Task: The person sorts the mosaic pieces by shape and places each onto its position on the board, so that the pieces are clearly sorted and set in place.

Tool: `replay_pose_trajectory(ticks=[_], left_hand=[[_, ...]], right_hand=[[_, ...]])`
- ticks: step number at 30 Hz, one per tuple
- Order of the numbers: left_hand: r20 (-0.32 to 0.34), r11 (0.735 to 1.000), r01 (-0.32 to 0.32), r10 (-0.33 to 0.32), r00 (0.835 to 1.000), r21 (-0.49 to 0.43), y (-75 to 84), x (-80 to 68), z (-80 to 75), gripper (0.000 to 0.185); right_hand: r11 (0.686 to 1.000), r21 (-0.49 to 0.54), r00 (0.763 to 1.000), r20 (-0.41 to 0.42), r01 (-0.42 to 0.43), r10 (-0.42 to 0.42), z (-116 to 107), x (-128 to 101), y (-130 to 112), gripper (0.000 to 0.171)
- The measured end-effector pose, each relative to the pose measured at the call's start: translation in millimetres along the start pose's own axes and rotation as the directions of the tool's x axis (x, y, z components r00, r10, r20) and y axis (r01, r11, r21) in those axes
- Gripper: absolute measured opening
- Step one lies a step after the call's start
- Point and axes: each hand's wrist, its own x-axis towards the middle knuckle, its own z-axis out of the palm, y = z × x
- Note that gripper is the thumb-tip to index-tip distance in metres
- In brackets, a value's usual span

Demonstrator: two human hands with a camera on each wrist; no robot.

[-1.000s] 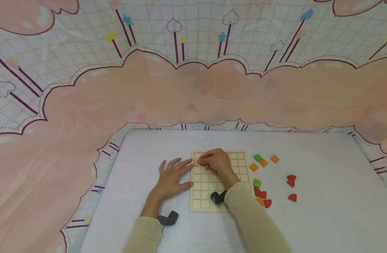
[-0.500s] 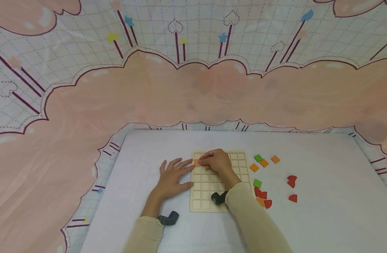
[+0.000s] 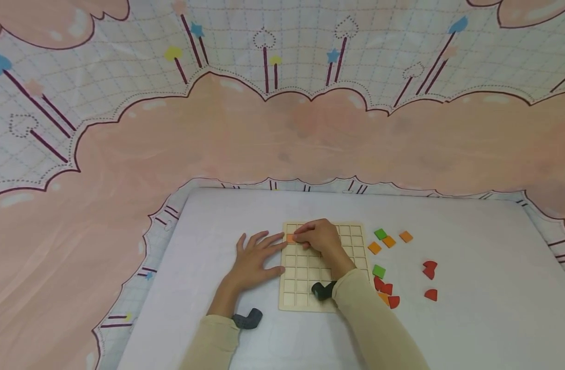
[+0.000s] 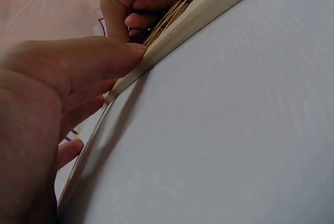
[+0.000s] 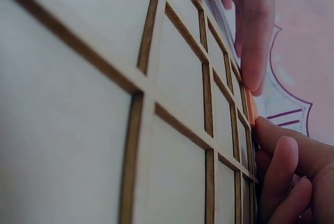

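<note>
A pale wooden grid board lies flat on the white table. The left hand is spread at its left side, with fingertips and thumb touching the edge. The right hand reaches over the board with curled fingers. Its thumb and forefinger pinch an orange square tile at a cell in the leftmost column, near the far end. In the right wrist view, the orange tile shows as a thin strip by the fingertips. Whether it sits fully down in the cell I cannot tell.
Right of the board lie loose orange squares, green squares and several red quarter-round pieces. One orange piece lies among red ones near the board's edge. Dark wrist cameras sit on both wrists. A patterned cloth hangs behind.
The whole head view has shifted slightly to the right. Both hands keep their places on the board, and the orange tile stays at the same cell.
</note>
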Motion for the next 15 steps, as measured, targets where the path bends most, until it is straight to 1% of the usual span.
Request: replay_pose_trajectory(ticks=[4, 7, 9, 11, 14, 15], left_hand=[[-0.007, 1.0, 0.001, -0.001, 1.0, -0.007, 1.0, -0.5, 0.5, 0.066], [-0.011, 1.0, 0.001, -0.001, 1.0, -0.002, 1.2, -0.2, 1.0, 0.065], [-0.011, 1.0, 0.003, -0.003, 1.0, 0.001, 0.9, 0.1, 1.2, 0.065], [-0.01, 1.0, 0.005, -0.005, 1.0, -0.001, 0.5, 0.4, 1.2, 0.065], [-0.01, 1.0, 0.005, -0.005, 1.0, -0.007, -0.4, 0.6, 1.2, 0.065], [-0.01, 1.0, 0.004, -0.004, 1.0, -0.009, -0.5, 0.7, 1.2, 0.065]], right_hand=[[1.0, 0.003, 1.0, 0.024, -0.002, 0.002, -1.1, -0.1, -0.2, 0.008], [1.0, 0.012, 0.999, 0.053, 0.008, -0.008, -3.8, -0.3, 0.0, 0.011], [0.999, 0.032, 0.996, 0.086, 0.017, -0.02, -6.6, -0.4, 0.5, 0.015], [0.997, 0.072, 0.991, 0.131, 0.019, -0.029, -10.2, -0.1, 2.0, 0.019], [0.992, 0.127, 0.979, 0.2, 0.021, -0.046, -15.9, -0.1, 4.6, 0.025], [0.991, 0.128, 0.975, 0.216, 0.032, -0.059, -17.8, -0.3, 5.6, 0.027]])
